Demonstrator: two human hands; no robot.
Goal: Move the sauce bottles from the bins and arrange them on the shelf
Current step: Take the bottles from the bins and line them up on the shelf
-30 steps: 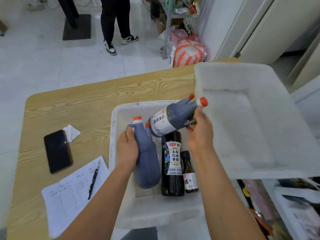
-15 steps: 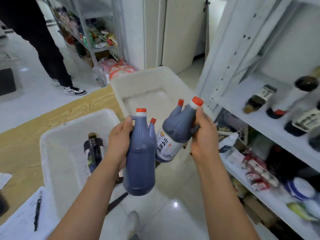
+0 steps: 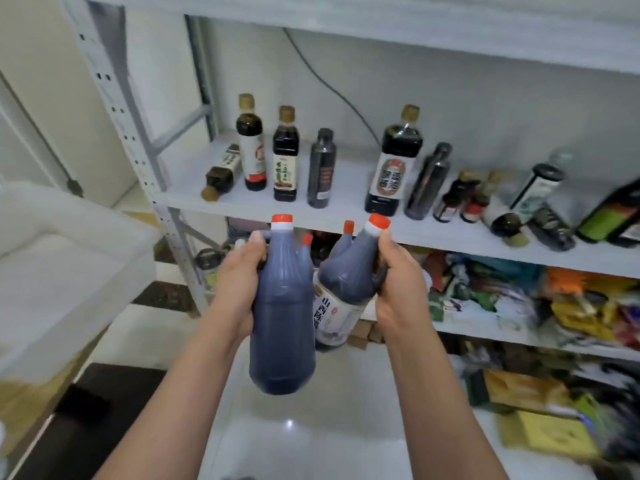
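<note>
I have my left hand (image 3: 239, 285) wrapped around the handle side of an upright dark jug (image 3: 282, 317) with a red cap, a firm grip. My right hand (image 3: 401, 289) grasps a second jug (image 3: 341, 289) by its neck and handle, tilted with its cap toward the right and its white label facing me. The two jugs touch between my hands. Just above and beyond both grips runs the white shelf (image 3: 346, 216), carrying a row of dark sauce bottles (image 3: 320, 168), most upright, a few lying down. Left of my left grip sits a white bin (image 3: 69, 265), blurred.
</note>
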